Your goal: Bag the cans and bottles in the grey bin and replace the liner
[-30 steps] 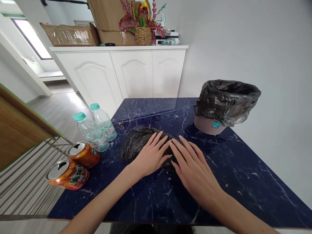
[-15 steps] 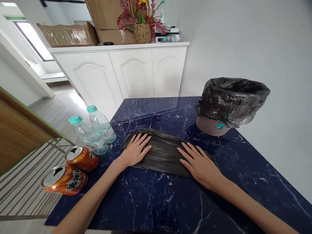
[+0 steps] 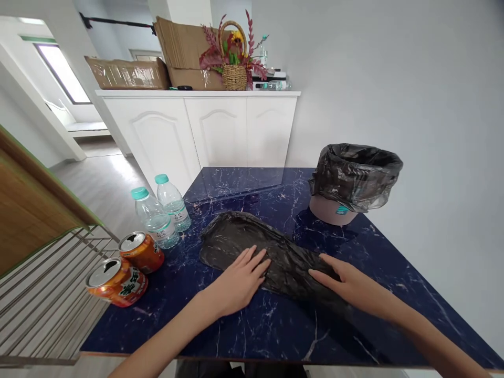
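Note:
A black plastic bag [image 3: 252, 244] lies flattened on the dark blue marble table [image 3: 275, 325]. My left hand [image 3: 238, 281] rests flat on the bag's near edge, fingers stretched out. My right hand [image 3: 350, 286] lies flat on the bag's right end, fingers extended and pressing it to the tabletop. Neither hand holds anything.
A small bin [image 3: 352, 181] lined with a black bag stands at the table's back right. Two water bottles [image 3: 161, 210] and two orange cans [image 3: 129, 265] lie at the left edge beside a wire rack [image 3: 43, 310]. A white cabinet [image 3: 200, 128] stands behind.
The bag has been spread out longer and flatter. My left hand slid back toward me and rightward, and my right hand moved further right along the bag.

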The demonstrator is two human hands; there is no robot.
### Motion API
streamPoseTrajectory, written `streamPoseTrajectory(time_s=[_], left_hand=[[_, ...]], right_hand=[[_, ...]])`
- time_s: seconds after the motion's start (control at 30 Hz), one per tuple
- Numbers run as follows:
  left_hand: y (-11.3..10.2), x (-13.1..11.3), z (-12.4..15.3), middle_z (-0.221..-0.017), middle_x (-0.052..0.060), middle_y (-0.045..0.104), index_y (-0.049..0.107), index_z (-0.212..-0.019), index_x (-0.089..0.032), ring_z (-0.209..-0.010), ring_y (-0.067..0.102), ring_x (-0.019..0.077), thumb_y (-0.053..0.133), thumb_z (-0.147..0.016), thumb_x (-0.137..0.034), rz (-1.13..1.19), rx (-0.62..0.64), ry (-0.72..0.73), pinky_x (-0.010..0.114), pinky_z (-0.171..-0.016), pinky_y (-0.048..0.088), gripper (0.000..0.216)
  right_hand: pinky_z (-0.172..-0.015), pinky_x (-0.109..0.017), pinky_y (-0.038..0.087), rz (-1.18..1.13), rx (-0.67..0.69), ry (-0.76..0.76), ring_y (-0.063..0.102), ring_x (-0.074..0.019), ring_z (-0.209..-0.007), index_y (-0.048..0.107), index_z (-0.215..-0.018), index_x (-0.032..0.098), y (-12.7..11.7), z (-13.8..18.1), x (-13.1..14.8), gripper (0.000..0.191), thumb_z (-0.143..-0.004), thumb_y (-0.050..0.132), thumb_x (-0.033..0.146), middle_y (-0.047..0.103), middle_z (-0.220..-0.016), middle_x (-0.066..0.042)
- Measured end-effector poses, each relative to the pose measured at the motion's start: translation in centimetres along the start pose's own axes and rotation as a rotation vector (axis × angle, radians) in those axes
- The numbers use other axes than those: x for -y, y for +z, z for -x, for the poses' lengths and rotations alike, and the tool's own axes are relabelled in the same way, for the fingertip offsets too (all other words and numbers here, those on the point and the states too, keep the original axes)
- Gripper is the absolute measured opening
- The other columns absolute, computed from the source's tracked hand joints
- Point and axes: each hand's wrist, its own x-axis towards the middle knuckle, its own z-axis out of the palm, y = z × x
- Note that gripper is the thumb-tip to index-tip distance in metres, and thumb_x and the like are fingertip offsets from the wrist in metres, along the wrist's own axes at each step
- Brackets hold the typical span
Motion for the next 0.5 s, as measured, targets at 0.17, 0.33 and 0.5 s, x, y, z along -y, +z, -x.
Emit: streamPoseTrajectory(time_s=[0.17, 0.33, 0.5], left_hand=[[-1.8, -4.0, 2.6, -0.174, 0.008, 0.034, 0.039, -0.166, -0.022, -0.164, 0.020, 0.0293, 0.037, -0.115, -0.041, 0.191, 0.032, 0.130, 0.048, -0.135, 0.026, 0.054], [-3.0, -5.4, 4.7, -0.170, 0.013, 0.043, 0.039, -0.165, -0.019, -0.160, 0.035, 0.0304, 0.049, -0.110, -0.054, 0.323, -0.025, 0.173, 0.046, -0.133, 0.031, 0.066], [-1.6, -4.7, 7.6, -0.163, 0.019, 0.052, 0.049, -0.157, -0.012, -0.156, 0.042, 0.0345, 0.053, -0.108, -0.056, 0.183, -0.026, 0.049, 0.050, -0.131, 0.034, 0.066]], right_hand=[[-0.076, -0.033, 0.064, -0.360, 0.063, 0.047, 0.076, -0.0281, -0.107, 0.037, -0.162, 0.037, -2.2, 2.4, 7.2, 0.068, -0.102, 0.054, 0.066, 0.069, -0.142, -0.010], [-0.066, -0.031, 0.064, -0.616, 0.248, -0.012, 0.075, -0.0186, -0.074, 0.061, -0.141, 0.030, -0.4, -2.1, 12.5, 0.048, -0.103, 0.058, 0.060, 0.075, -0.116, -0.006], [-0.068, -0.032, 0.066, -0.717, 0.300, 0.084, 0.079, -0.0207, -0.081, 0.052, -0.149, 0.020, 4.4, -9.5, 14.2, 0.054, -0.107, 0.054, 0.055, 0.074, -0.125, -0.015]])
